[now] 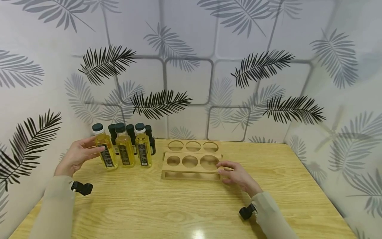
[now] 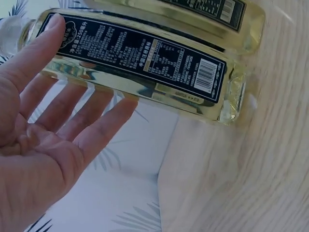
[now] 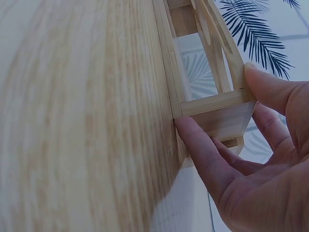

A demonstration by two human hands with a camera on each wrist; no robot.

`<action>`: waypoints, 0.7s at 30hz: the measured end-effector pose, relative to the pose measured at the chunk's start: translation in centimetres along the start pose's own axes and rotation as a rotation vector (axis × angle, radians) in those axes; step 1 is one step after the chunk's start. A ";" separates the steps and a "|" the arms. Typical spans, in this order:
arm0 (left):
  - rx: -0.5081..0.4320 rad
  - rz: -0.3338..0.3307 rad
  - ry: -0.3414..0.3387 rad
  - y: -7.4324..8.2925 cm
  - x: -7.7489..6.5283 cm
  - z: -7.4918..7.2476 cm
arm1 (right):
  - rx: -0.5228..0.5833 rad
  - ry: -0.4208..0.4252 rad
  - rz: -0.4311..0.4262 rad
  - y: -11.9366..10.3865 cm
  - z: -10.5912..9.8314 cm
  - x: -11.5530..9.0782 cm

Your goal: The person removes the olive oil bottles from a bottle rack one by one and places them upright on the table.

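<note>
At the left, my left hand (image 1: 77, 156) pinches a clear bottle of yellow liquid (image 1: 106, 151), tilted slightly, its dark cap at the top. In the left wrist view the thumb lies on the black label (image 2: 140, 58) and the fingers are behind the bottle. Two similar bottles, the middle bottle (image 1: 125, 149) and the right bottle (image 1: 143, 149), stand beside it. Farther right, my right hand (image 1: 237, 176) holds the end of a two-tier wooden rack (image 1: 191, 170) with round holes. The right wrist view shows the thumb at its upper edge and fingers against the end panel (image 3: 227, 121).
Several dark bottles (image 1: 151, 142) with dark caps stand behind the yellow ones, partly hidden. Everything rests on a wood-grain table (image 1: 167, 205). A leaf-patterned wall covering (image 1: 191, 83) rises along the table's back and sides.
</note>
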State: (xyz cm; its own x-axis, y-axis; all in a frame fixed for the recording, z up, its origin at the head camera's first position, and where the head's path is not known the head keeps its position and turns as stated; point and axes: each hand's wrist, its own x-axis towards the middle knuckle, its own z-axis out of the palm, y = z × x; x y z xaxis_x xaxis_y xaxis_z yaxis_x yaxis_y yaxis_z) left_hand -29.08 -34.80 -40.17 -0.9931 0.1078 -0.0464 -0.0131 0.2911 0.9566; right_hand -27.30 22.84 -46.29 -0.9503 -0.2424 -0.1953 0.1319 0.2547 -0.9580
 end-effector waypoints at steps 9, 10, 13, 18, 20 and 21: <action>0.012 0.003 -0.033 -0.9 0.9 -0.7 | 0.004 0.001 0.005 0.1 -0.1 0.0; 0.017 0.002 -0.039 -1.0 1.0 -0.8 | 0.003 -0.003 0.004 0.1 -0.1 0.0; 0.042 -0.001 -0.050 -1.4 1.2 -1.1 | 0.001 -0.005 0.004 0.1 0.0 0.0; 0.022 0.001 -0.070 -2.0 1.4 -1.6 | 0.002 -0.007 0.001 0.1 0.0 -0.1; -0.008 0.004 -0.086 -2.3 1.5 -1.8 | 0.004 -0.007 0.000 0.1 -0.1 -0.1; -0.021 0.006 -0.092 -2.4 1.6 -1.9 | 0.002 -0.007 -0.001 0.0 -0.1 -0.1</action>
State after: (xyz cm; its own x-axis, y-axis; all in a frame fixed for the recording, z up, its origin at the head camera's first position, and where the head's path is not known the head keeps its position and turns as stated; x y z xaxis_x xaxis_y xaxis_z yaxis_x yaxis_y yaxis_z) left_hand -30.82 -37.11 -42.00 -0.9782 0.1968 -0.0664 -0.0110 0.2701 0.9628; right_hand -27.25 22.95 -46.26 -0.9484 -0.2496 -0.1957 0.1313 0.2527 -0.9586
